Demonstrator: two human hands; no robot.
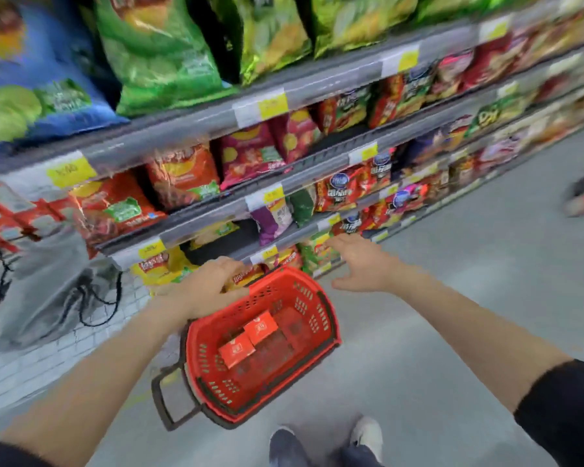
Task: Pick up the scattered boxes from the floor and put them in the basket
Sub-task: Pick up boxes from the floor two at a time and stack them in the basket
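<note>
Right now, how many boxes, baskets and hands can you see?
Red boxes in the basket: 2
Red basket: 1
Hands: 2, left hand, right hand
Total: 5

floor (469,315): plain grey, smooth
shelves (317,85): grey, stacked rows along left, packed with snack bags (155,52)
light: bright, even

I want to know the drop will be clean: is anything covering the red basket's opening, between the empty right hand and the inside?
Nothing visible blocks it. The red plastic basket is open on top, with two red boxes lying inside. The left hand is at the far left rim, the open right hand beyond it.
</note>
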